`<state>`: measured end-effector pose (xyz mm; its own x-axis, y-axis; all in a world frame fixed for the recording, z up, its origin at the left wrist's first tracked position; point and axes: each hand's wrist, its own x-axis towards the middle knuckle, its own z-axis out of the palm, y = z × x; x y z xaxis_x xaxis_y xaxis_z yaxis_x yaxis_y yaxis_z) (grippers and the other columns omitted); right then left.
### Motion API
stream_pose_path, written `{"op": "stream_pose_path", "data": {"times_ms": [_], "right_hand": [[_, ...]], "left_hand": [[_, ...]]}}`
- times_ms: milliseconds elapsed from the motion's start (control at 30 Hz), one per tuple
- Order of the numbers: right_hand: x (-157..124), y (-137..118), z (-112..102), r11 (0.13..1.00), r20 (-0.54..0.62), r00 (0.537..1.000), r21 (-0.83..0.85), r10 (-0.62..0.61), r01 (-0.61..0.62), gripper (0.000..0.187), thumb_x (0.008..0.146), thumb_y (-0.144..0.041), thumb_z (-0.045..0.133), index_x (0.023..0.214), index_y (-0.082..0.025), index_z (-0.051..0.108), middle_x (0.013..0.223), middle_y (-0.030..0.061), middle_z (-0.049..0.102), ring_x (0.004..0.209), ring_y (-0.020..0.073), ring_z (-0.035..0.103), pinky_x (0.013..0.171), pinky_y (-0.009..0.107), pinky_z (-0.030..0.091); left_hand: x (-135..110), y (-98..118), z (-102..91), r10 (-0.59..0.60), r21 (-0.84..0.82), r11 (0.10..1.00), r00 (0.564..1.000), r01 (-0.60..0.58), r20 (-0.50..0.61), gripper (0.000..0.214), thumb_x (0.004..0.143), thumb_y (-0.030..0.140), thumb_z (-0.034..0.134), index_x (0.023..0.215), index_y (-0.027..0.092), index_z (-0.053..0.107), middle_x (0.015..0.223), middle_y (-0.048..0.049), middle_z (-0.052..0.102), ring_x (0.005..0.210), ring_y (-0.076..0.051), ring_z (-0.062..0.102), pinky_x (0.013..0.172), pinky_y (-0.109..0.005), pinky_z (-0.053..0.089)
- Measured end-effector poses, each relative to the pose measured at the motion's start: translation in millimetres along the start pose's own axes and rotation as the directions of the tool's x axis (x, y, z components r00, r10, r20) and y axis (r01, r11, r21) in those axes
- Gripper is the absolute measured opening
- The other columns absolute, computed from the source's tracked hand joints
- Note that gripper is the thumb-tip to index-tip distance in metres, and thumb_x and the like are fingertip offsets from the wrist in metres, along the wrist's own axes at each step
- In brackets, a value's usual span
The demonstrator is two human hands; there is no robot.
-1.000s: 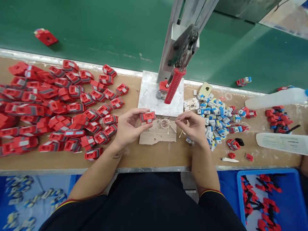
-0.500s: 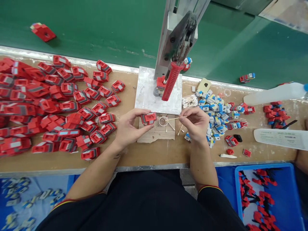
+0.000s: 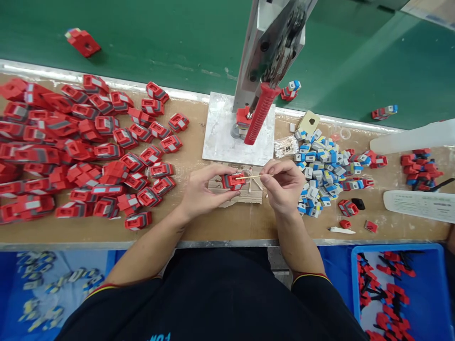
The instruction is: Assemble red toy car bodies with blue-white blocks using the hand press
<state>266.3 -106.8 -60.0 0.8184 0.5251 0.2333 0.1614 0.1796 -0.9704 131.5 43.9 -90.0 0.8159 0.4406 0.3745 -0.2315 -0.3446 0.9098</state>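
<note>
My left hand (image 3: 206, 189) grips a red and grey plastic part (image 3: 232, 181) between thumb and fingers, its recessed side facing up. Between the thumb and fingertips of my right hand (image 3: 283, 183) is a thin cotton swab (image 3: 254, 177). The swab's far tip reaches into the recess of the red part. Below and behind them lies a piece of cardboard (image 3: 245, 197), with a small round dish (image 3: 246, 173) partly hidden by the hands and several loose swabs beside it.
A press with a red handle (image 3: 262, 113) stands on a metal plate (image 3: 220, 142) just beyond my hands. Many red parts (image 3: 106, 151) spread over the left. White and blue pieces (image 3: 320, 166) are heaped at right, near a bundle of swabs (image 3: 285, 147). A blue bin (image 3: 423, 284) sits lower right.
The swab has moved left from the small dish into the red part's recess. The two hands are closer together, and the whole view has shifted slightly.
</note>
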Motion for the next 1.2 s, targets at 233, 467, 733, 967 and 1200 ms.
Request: {"op": "stream_pose_path", "data": {"times_ms": [233,467,733,967,1200], "right_hand": [[-1.0,8.4,1.9,0.991,0.039,0.992,0.075,-0.117,0.114,0.029,0.086,-0.040,0.091,0.079,-0.025,0.067,0.071,-0.0015,0.072,0.065,0.0147,0.069,0.062,0.029,0.057],[-2.9,9.9,3.2,0.984,0.058,0.986,0.099,-0.153,0.147,0.021,0.087,-0.029,0.090,0.083,-0.024,0.071,0.076,-0.0006,0.077,0.070,0.0148,0.074,0.063,0.028,0.059],[-2.4,7.2,1.3,0.971,0.052,0.969,0.022,-0.241,0.240,0.018,0.091,-0.027,0.087,0.084,-0.025,0.071,0.073,-0.0009,0.074,0.064,0.0134,0.067,0.056,0.027,0.051],[1.2,3.2,-3.1,0.929,0.062,0.936,-0.115,-0.346,0.351,0.016,0.093,-0.028,0.083,0.084,-0.026,0.071,0.070,0.0001,0.074,0.062,0.0166,0.068,0.054,0.032,0.049],[1.0,3.1,-7.3,0.911,0.080,0.928,-0.176,-0.363,0.372,0.013,0.091,-0.021,0.082,0.085,-0.026,0.072,0.072,0.0008,0.077,0.064,0.0172,0.070,0.053,0.032,0.049]], "left_hand": [[-0.2,-1.5,0.3,0.069,-0.005,0.998,0.998,-0.069,-0.005,0.035,0.084,0.032,0.094,0.114,0.021,0.080,0.109,-0.0097,0.086,0.099,-0.024,0.084,0.093,-0.035,0.067],[-0.3,0.1,-0.8,0.085,0.020,0.996,0.996,-0.085,0.011,0.036,0.084,0.029,0.094,0.117,0.022,0.080,0.110,-0.0091,0.086,0.099,-0.023,0.084,0.092,-0.034,0.067],[1.2,1.9,-3.1,0.103,0.055,0.993,0.994,-0.104,0.020,0.033,0.086,0.027,0.092,0.116,0.021,0.079,0.109,-0.0086,0.086,0.099,-0.022,0.083,0.091,-0.034,0.067],[1.6,1.7,-3.4,0.126,0.063,0.990,0.992,-0.124,-0.017,0.034,0.084,0.022,0.092,0.116,0.023,0.080,0.106,-0.0072,0.084,0.095,-0.021,0.081,0.088,-0.032,0.066],[2.6,2.8,-4.7,0.138,0.094,0.986,0.990,-0.135,-0.024,0.034,0.084,0.021,0.092,0.115,0.023,0.080,0.103,-0.0054,0.082,0.091,-0.018,0.080,0.084,-0.029,0.066]]}}
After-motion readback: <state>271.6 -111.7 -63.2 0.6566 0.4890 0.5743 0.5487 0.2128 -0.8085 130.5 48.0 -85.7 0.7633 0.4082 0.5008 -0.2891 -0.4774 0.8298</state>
